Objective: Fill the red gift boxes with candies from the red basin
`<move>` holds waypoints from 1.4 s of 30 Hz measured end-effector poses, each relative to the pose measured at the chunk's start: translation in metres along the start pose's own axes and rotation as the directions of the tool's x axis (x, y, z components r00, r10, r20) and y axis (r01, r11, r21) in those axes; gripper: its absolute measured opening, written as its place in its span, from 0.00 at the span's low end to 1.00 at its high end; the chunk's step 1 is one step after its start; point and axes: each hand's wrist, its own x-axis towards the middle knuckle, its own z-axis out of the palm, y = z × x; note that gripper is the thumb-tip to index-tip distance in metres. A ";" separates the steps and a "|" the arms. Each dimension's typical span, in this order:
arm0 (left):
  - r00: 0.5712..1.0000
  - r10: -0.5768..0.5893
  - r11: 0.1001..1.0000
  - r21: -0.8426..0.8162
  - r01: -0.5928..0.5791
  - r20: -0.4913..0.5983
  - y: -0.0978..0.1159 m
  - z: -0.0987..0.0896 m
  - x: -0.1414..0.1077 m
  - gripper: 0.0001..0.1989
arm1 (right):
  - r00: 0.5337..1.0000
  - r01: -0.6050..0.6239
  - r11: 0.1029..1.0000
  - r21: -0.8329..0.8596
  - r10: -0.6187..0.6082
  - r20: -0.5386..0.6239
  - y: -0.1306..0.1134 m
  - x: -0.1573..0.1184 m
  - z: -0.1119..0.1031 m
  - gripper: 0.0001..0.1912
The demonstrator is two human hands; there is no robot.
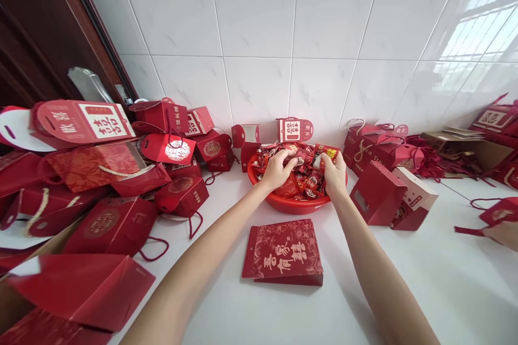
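A red plastic basin (pixel 297 206) full of red-wrapped candies (pixel 309 183) stands on the white table near the wall. My left hand (pixel 279 168) reaches into its left side, thumb and fingers curled around a wrapped candy (pixel 298 160). On the right side of the basin, my right hand (pixel 335 173) pinches a red packet (pixel 329 151) with yellow print; its fingertips are partly hidden behind the packet. In front of the basin, between my forearms, lies a dark red gift box (pixel 285 250) with pale lettering and a floral pattern.
Red gift boxes (pixel 109 221) with cord handles are piled on the left. More boxes (pixel 378 194) stand right of the basin, near an open carton (pixel 465 148). Another person's hand (pixel 504 234) holds a red strip at the right edge. A tiled wall (pixel 259 86) rises behind.
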 end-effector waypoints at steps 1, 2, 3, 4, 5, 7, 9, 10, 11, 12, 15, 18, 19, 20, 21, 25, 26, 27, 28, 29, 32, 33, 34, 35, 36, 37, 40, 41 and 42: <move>1.000 -0.014 0.999 -0.039 0.014 0.000 0.000 0.000 0.000 0.08 | 0.999 0.019 1.000 -0.022 -0.018 0.038 0.000 -0.001 0.000 0.14; 1.000 -0.030 0.997 -0.074 0.030 0.009 0.000 0.000 0.000 0.08 | 0.996 0.025 0.999 -0.033 -0.023 0.085 -0.001 -0.001 0.000 0.14; 0.999 -0.043 0.994 -0.102 0.045 0.021 -0.001 0.001 0.000 0.08 | 0.991 0.021 0.999 -0.031 -0.017 0.134 -0.002 -0.002 0.000 0.14; 0.998 -0.052 0.991 -0.122 0.055 0.031 -0.001 0.001 0.000 0.08 | 0.984 0.008 1.000 -0.017 -0.005 0.178 -0.003 -0.003 0.000 0.15; 0.998 -0.057 0.989 -0.135 0.061 0.038 -0.002 0.001 0.000 0.08 | 0.976 -0.010 1.000 0.008 0.008 0.219 -0.005 -0.005 0.001 0.16; 0.997 -0.060 0.986 -0.154 0.067 0.048 -0.003 0.002 0.000 0.08 | 0.953 -0.052 0.996 0.068 0.030 0.301 -0.008 -0.008 0.002 0.19; 0.996 -0.055 0.985 -0.161 0.065 0.068 -0.002 0.002 0.000 0.09 | 0.927 -0.093 0.990 0.107 0.048 0.371 -0.011 -0.010 0.003 0.22; 0.995 -0.050 0.985 -0.158 0.063 0.082 -0.002 0.002 0.000 0.09 | 0.923 -0.104 0.987 0.118 0.051 0.382 -0.011 -0.010 0.003 0.23; 0.994 -0.045 0.987 -0.146 0.059 0.096 -0.001 0.002 0.000 0.10 | 0.929 -0.103 0.986 0.129 0.049 0.368 -0.012 -0.011 0.004 0.23; 0.993 -0.041 0.991 -0.125 0.055 0.109 0.000 0.002 -0.001 0.10 | 0.945 -0.093 0.985 0.142 0.043 0.324 -0.012 -0.010 0.004 0.23; 0.982 -0.036 0.999 0.002 0.036 0.187 0.004 0.002 -0.002 0.12 | 0.993 -0.060 0.977 0.205 0.037 0.116 -0.012 -0.006 0.002 0.23; 0.943 0.003 0.979 0.191 -0.071 0.333 0.009 0.001 -0.003 0.15 | 0.997 -0.066 0.964 0.256 0.076 -0.029 -0.011 -0.003 0.000 0.24; 0.927 0.017 0.961 0.248 -0.118 0.376 0.010 0.001 -0.003 0.14 | 0.995 -0.068 0.963 0.260 0.085 -0.053 -0.011 -0.002 0.000 0.24; 0.913 0.029 0.942 0.294 -0.161 0.407 0.011 0.001 -0.003 0.12 | 0.994 -0.066 0.964 0.259 0.087 -0.071 -0.011 -0.002 -0.001 0.23; 0.903 0.039 0.925 0.327 -0.195 0.429 0.013 0.002 -0.004 0.10 | 0.993 -0.062 0.965 0.254 0.084 -0.080 -0.011 -0.002 -0.001 0.23; 0.881 0.054 0.892 0.374 -0.254 0.469 0.013 0.004 -0.004 0.08 | 0.995 -0.038 0.970 0.239 0.059 -0.083 -0.010 -0.003 0.000 0.22; 0.879 0.053 0.888 0.380 -0.259 0.475 0.013 0.004 -0.004 0.08 | 0.995 -0.038 0.971 0.236 0.059 -0.085 -0.010 -0.003 0.000 0.22; 0.878 0.053 0.886 0.383 -0.261 0.475 0.012 0.004 -0.004 0.08 | 0.995 -0.039 0.972 0.231 0.060 -0.085 -0.009 -0.002 0.000 0.22; 0.879 0.058 0.886 0.381 -0.264 0.473 0.011 0.004 -0.004 0.07 | 0.995 -0.042 0.973 0.226 0.062 -0.083 -0.009 -0.002 0.000 0.22; 0.881 0.066 0.888 0.375 -0.267 0.469 0.011 0.004 -0.004 0.05 | 0.995 -0.046 0.973 0.224 0.065 -0.078 -0.009 -0.002 0.000 0.22; 0.885 0.084 0.892 0.361 -0.272 0.458 0.011 0.002 -0.004 0.02 | 0.995 -0.052 0.969 0.241 0.072 -0.076 -0.010 -0.002 0.000 0.22; 0.888 0.090 0.895 0.354 -0.270 0.451 0.012 0.002 -0.003 0.03 | 0.994 -0.052 0.967 0.250 0.074 -0.078 -0.011 -0.002 0.000 0.22; 0.893 0.097 0.900 0.344 -0.267 0.438 0.012 0.002 -0.003 0.03 | 0.994 -0.051 0.965 0.258 0.074 -0.083 -0.012 -0.003 0.000 0.22; 0.902 0.108 0.907 0.331 -0.262 0.419 0.012 0.002 -0.003 0.03 | 0.994 -0.050 0.963 0.265 0.075 -0.085 -0.013 -0.003 0.000 0.22; 0.912 0.118 0.914 0.315 -0.254 0.394 0.012 0.002 -0.003 0.04 | 0.993 -0.052 0.961 0.272 0.078 -0.085 -0.015 -0.004 0.000 0.22; 0.924 0.123 0.923 0.301 -0.240 0.362 0.011 0.002 -0.002 0.04 | 0.993 -0.056 0.959 0.278 0.082 -0.082 -0.016 -0.005 0.001 0.22; 0.959 0.099 0.947 0.272 -0.174 0.267 0.009 0.001 -0.002 0.05 | 0.993 -0.057 0.956 0.288 0.085 -0.084 -0.019 -0.007 0.002 0.21; 0.967 0.088 0.953 0.261 -0.151 0.239 0.008 0.000 -0.002 0.06 | 0.993 -0.050 0.956 0.289 0.080 -0.091 -0.019 -0.007 0.002 0.21; 0.973 0.080 0.959 0.249 -0.134 0.216 0.007 0.000 -0.002 0.08 | 0.992 -0.043 0.956 0.291 0.075 -0.099 -0.019 -0.007 0.002 0.20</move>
